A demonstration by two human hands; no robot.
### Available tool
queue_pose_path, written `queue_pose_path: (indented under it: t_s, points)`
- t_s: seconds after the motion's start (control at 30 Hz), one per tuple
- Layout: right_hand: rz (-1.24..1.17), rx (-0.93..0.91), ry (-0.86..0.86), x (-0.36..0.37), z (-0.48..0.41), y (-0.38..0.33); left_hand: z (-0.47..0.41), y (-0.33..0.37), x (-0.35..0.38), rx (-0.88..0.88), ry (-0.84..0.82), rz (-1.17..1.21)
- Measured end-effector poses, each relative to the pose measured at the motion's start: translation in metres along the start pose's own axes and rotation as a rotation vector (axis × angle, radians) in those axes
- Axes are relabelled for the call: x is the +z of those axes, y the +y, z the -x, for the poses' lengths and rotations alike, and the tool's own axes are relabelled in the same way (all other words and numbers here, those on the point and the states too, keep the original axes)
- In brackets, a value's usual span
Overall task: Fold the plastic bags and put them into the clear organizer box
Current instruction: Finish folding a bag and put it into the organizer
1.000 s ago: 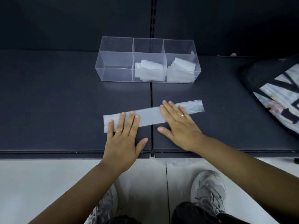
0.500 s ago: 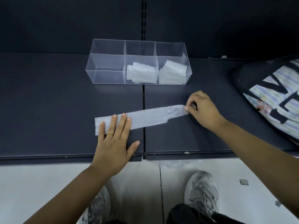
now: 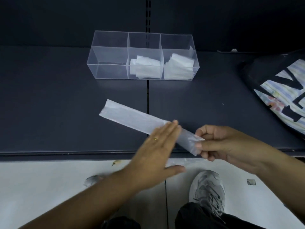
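head view: you are looking down over a dark shelf (image 3: 49, 104), working near its front edge.
plastic bag (image 3: 132, 116): it is lying as a long narrow strip, slanting across the shelf, with the far end up-left and the near end coming off the surface by the front edge.
right hand (image 3: 221, 144): you are pinching the strip's near end between thumb and curled fingers, probably lifting it so that end can be brought over for the next fold.
left hand (image 3: 153, 152): it is flat, fingers straight and together, and blurred. The fingertips are lying over the strip just beside the pinch, likely pinning or smoothing so the film is not sliding. The blur is hiding whether they are touching.
organizer box (image 3: 109, 71): it is standing well beyond the strip, toward the shelf's back, with three compartments side by side.
folded bags: small white stacks are sitting in the middle (image 3: 145, 67) and right (image 3: 179, 66) compartments; the left one is showing none.
step: you are judged to be mid-fold, and the strip is needing shorter folds before it fits a compartment.
risk: thin film is likely springing open if the flat hand is leaving early.
other: a printed tote bag (image 3: 283, 90) is lying at the right, well apart, and a grey shoe (image 3: 208, 192) is showing on the pale floor (image 3: 41, 187).
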State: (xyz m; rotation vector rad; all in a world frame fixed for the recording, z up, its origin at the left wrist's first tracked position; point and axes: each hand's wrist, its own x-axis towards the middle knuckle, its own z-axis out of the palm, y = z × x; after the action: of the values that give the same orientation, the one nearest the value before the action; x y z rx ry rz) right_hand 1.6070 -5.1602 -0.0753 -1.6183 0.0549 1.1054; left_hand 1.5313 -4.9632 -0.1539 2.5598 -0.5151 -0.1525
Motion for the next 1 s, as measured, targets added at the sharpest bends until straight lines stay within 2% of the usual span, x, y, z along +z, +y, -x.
queue_pose_path:
  t_s: [0.07, 0.13, 0.23, 0.3, 0.33, 0.47, 0.53, 0.63, 0.73, 0.8, 0.87, 1.0]
  points:
    - [-0.071, -0.055, -0.092, 0.013, 0.008, -0.012, -0.005, 0.025, 0.003, -0.047, 0.126, 0.182]
    - [-0.107, -0.112, -0.163, 0.018, 0.010, -0.023, -0.008, 0.035, -0.010, -0.181, 0.249, 0.459]
    - [-0.105, -0.260, -0.141, 0.009, 0.000, -0.037, -0.010, 0.037, -0.038, -0.288, 0.303, 0.900]
    - [-0.056, -0.396, -0.052, -0.005, -0.016, -0.042, -0.010, 0.030, -0.054, -0.346, 0.297, 1.156]
    - [-0.035, -0.430, -0.068, -0.010, -0.026, -0.042, -0.010, 0.024, -0.060, -0.378, 0.279, 1.281]
    - [0.081, -0.351, -0.409, 0.002, -0.061, -0.030, -0.010, -0.004, -0.073, -0.429, 0.205, 1.665]
    - [0.181, -0.312, -0.463, 0.015, -0.072, -0.021, -0.010, -0.017, -0.072, -0.455, 0.194, 1.777]
    - [0.311, -0.221, -0.304, 0.024, -0.082, -0.009, -0.010, -0.037, -0.065, -0.543, 0.168, 1.812]
    - [0.359, -0.146, 0.018, 0.027, -0.085, 0.005, -0.012, -0.057, -0.055, -0.722, 0.153, 1.664]
    - [0.313, -0.135, 0.155, 0.029, -0.086, 0.014, -0.013, -0.068, -0.051, -0.851, 0.181, 1.546]
    - [0.244, -0.134, 0.220, 0.031, -0.086, 0.019, -0.015, -0.077, -0.050, -0.911, 0.222, 1.442]
    - [0.237, -0.117, 0.283, 0.031, -0.087, 0.021, -0.026, -0.087, -0.055, -0.901, 0.311, 1.127]
